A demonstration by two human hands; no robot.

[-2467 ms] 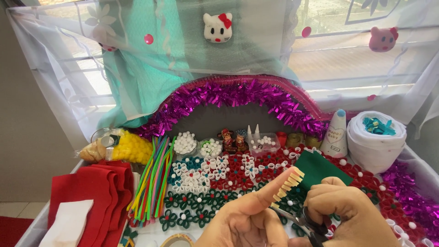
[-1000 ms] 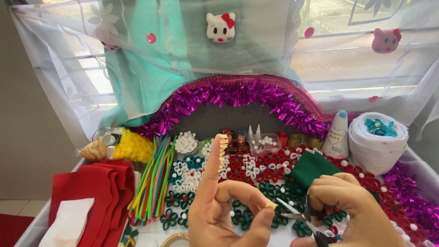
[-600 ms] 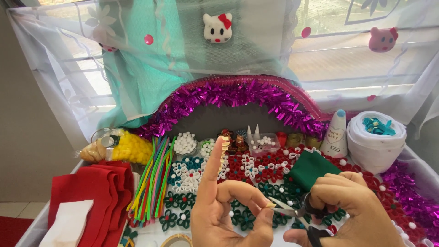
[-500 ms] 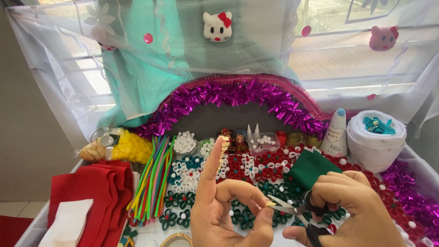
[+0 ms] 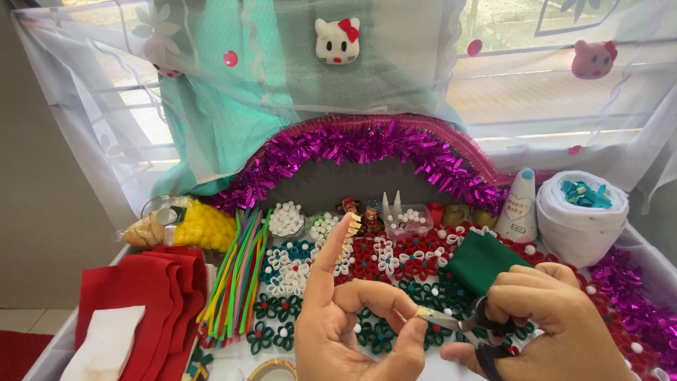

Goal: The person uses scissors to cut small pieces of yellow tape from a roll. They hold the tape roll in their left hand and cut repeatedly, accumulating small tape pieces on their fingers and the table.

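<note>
**Small scissors worked against a sliver pinched at the fingertips**

The tray [image 5: 635, 247] of craft supplies is spread across the lower view, with a purple tinsel arch [image 5: 367, 148] standing at its back. On it are laid folded red felt [image 5: 141, 296], a bundle of coloured sticks [image 5: 236, 275], a field of red, white and green quilled flowers [image 5: 395, 261], a folded green felt piece [image 5: 483, 261] and a white roll [image 5: 582, 215].

The left hand [image 5: 352, 331] is raised in front of the tray, its index finger held upright while thumb and middle finger are pinched together. Small pale yellow cut pieces [image 5: 351, 227] are seen stuck on the upright fingertip. A tiny pale piece [image 5: 423, 312] is gripped in the pinch; its exact material cannot be told, though paper is likely.

The right hand [image 5: 550, 324] is clenched around the dark loops of a pair of small scissors [image 5: 465, 324], whose blades are pointed left and met at the pinched piece.

The scissors are judged light, stiff and sharp at the tip, and best held by the loops, as is done here. The pinched piece is judged nearly weightless, thin and easily creased or dropped, so a light fingertip grip close to the cut is called for. The scissors are seen as short, silver-bladed and dark-handled.
</note>
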